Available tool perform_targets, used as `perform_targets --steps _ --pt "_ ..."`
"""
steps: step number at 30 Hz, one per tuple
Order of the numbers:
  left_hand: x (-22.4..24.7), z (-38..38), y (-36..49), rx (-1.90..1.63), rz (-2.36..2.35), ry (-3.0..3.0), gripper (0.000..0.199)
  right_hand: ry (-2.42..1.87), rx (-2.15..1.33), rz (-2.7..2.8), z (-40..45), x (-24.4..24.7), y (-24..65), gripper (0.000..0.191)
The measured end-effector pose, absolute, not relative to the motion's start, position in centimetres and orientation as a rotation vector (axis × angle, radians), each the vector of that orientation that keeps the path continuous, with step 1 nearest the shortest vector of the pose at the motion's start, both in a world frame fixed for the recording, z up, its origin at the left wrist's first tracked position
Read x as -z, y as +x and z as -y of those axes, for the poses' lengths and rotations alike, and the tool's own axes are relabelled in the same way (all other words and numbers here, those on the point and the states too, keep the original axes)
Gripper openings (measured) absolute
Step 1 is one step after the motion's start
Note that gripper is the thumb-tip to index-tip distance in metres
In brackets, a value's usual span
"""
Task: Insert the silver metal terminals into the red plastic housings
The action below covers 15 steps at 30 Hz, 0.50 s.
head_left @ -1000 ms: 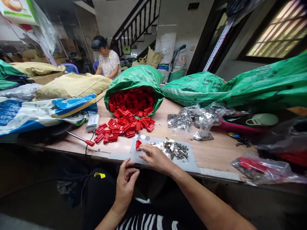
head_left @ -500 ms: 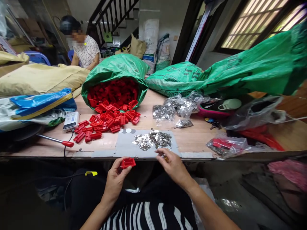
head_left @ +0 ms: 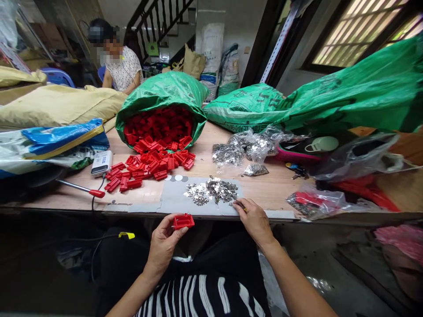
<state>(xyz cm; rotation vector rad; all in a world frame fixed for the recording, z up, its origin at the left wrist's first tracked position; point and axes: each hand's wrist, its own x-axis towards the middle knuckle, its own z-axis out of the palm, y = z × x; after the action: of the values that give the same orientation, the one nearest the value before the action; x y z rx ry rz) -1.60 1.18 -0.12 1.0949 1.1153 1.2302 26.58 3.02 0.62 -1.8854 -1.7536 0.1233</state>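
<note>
My left hand (head_left: 162,242) is closed around one end of a small red plastic housing (head_left: 183,221), its open hollow side facing up, just in front of the table edge. My right hand (head_left: 256,220) is at the front edge of the grey mat (head_left: 172,198), thumb and forefinger pinched together beside the pile of small metal pieces (head_left: 221,190). A bit of something dark and yellowish shows inside its curled fingers, too little to name. A second, brighter heap of metal pieces (head_left: 197,193) adjoins the pile on its left.
A green sack (head_left: 165,88) spills red housings (head_left: 152,163) onto the table. Clear bags of metal pieces (head_left: 228,154) lie behind the mat. A white device (head_left: 102,163) and a red-tipped lever (head_left: 95,193) are at left. Across the table sits another person (head_left: 124,66).
My right hand has moved right, from in front of the metal heaps to the mat's right front corner. My left hand still holds the red housing, slightly farther right in view.
</note>
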Motion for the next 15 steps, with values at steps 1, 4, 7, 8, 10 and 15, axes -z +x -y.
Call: perform_targets --steps 1,4,7,8,10,15 --pt "0.1 -1.2 -1.6 -1.231 -1.131 1.155 0.034 -1.849 -0.137 1.731 -3.0 -0.7 26.6 0.018" --pt "0.0 -1.1 -1.5 -1.251 -1.181 1.377 0.03 -1.739 -0.348 1.65 -2.7 -1.4 26.1 0.023" --pt "-0.4 -1.1 -1.2 -1.31 -1.211 1.597 0.026 -1.628 -0.632 1.6 -2.4 -2.5 24.5 0.028" --pt "-0.6 -1.1 -1.1 -1.33 -1.215 1.656 0.026 -1.589 -0.673 1.61 -2.3 -2.9 23.7 0.028" --pt "-1.0 -1.0 -1.0 -1.362 -1.222 1.75 0.024 -1.519 -0.695 1.663 -2.1 -3.8 22.0 0.024" --pt "-1.7 -1.0 -1.1 -1.396 -1.252 1.906 0.025 -1.371 -0.77 1.829 -1.8 -5.7 18.4 0.017"
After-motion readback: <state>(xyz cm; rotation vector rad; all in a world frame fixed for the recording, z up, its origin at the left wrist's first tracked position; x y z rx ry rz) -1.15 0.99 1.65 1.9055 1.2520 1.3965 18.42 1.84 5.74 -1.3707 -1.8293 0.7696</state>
